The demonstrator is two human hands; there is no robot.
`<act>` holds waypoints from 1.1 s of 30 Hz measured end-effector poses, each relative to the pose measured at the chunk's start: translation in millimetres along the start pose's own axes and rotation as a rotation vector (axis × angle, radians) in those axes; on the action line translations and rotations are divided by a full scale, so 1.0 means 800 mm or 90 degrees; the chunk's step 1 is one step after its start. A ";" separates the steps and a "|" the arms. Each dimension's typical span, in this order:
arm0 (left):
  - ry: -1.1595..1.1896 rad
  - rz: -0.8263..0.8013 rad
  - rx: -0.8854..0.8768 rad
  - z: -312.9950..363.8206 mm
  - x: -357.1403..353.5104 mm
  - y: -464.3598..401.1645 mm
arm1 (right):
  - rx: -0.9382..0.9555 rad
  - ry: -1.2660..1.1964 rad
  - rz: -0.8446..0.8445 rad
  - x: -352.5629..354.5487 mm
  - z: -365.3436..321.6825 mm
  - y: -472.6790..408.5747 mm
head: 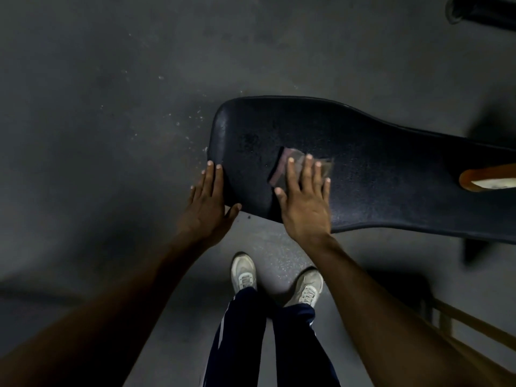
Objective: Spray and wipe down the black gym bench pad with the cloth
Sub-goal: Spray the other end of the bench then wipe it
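At the far left, beyond my left hand [208, 202], there is only the grey floor [97, 107], with small pale specks on it near the end of the bench. My left hand is flat and spread, holding nothing; its fingers [210, 174] lie along the rounded end of the black bench pad [377, 174] and the thumb points toward the near edge of the pad. Just to the right of this hand, on the pad, I see a patch that looks wet or rough, between my two hands and a little farther from me. Then comes my right hand [305, 203], also flat with the fingers spread, pressing on the cloth [282, 166]. The cloth is dull reddish-brown, it lies on the pad under my fingertips and it shows mostly on the left side of this hand and beyond it; it looks a little blurred. Below my hands, near my body, my two pale shoes [244, 270] stand on the floor beside the near edge of the pad. Far to the right of my right hand, at the border of the view, an orange object [485, 178] lies on the pad; I cannot tell what it is.
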State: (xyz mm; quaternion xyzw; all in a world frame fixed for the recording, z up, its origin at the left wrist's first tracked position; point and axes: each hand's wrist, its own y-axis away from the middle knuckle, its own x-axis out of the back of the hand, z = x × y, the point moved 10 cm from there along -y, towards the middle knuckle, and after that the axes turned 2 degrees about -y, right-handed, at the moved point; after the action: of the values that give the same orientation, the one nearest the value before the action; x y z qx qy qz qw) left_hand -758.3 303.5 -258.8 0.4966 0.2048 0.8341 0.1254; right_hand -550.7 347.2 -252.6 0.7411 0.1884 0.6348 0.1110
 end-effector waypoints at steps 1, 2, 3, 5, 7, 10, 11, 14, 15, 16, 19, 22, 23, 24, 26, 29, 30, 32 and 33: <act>-0.004 0.003 -0.003 0.000 0.001 0.001 | 0.036 0.011 -0.005 -0.002 -0.024 -0.003; -0.008 0.003 -0.007 0.000 0.001 0.001 | 0.071 0.020 -0.011 -0.005 -0.044 -0.001; -0.010 0.001 -0.011 0.000 0.002 0.002 | 0.101 0.028 -0.018 -0.010 -0.058 0.007; -0.009 -0.007 -0.011 -0.001 0.003 0.003 | 0.145 0.045 -0.034 -0.021 -0.068 0.030; -0.010 -0.011 -0.009 -0.001 0.004 0.003 | 0.165 0.070 -0.047 -0.026 -0.055 0.052; -0.016 -0.030 -0.010 -0.002 0.001 0.002 | 0.129 0.081 -0.065 -0.020 -0.018 0.049; -0.021 -0.035 -0.013 -0.002 0.000 0.001 | 0.109 0.078 -0.064 -0.013 -0.010 0.038; -0.042 -0.047 -0.029 -0.003 0.000 0.000 | 0.046 0.039 -0.034 0.014 -0.006 -0.017; -0.047 -0.050 -0.031 -0.003 0.000 0.000 | 0.030 0.020 -0.030 0.021 -0.014 -0.038; -0.050 -0.051 -0.030 -0.004 0.000 0.000 | 0.019 0.001 -0.030 0.026 -0.026 -0.057; -0.053 -0.056 -0.025 -0.004 -0.001 -0.001 | 0.050 -0.011 -0.036 0.031 -0.077 -0.095; -0.055 -0.057 -0.021 -0.004 -0.003 -0.003 | 0.176 0.033 -0.033 0.026 -0.127 -0.090; -0.057 -0.058 -0.021 -0.004 -0.004 -0.003 | 0.224 0.054 -0.038 0.022 -0.135 -0.082; -0.059 -0.061 -0.022 -0.004 -0.005 -0.004 | 0.263 0.077 -0.042 0.019 -0.136 -0.074; -0.063 -0.070 -0.027 -0.005 -0.004 -0.004 | 0.290 0.113 -0.040 0.020 -0.116 -0.065; -0.064 -0.093 -0.036 -0.009 -0.003 -0.004 | 0.196 0.103 -0.026 0.035 -0.054 -0.076; -0.062 -0.096 -0.038 -0.009 -0.003 -0.005 | 0.153 0.089 -0.021 0.043 -0.035 -0.083; -0.061 -0.089 -0.040 -0.011 -0.002 -0.004 | 0.095 0.060 -0.017 0.056 -0.017 -0.106; -0.059 -0.083 -0.040 -0.010 -0.001 -0.004 | 0.077 0.040 -0.020 0.062 -0.017 -0.120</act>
State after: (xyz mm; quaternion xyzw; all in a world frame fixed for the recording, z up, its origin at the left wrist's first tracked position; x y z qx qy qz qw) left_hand -764.8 304.1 -264.4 0.5161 0.2042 0.8063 0.2046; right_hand -570.9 453.7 -244.6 0.7232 0.2413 0.6433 0.0701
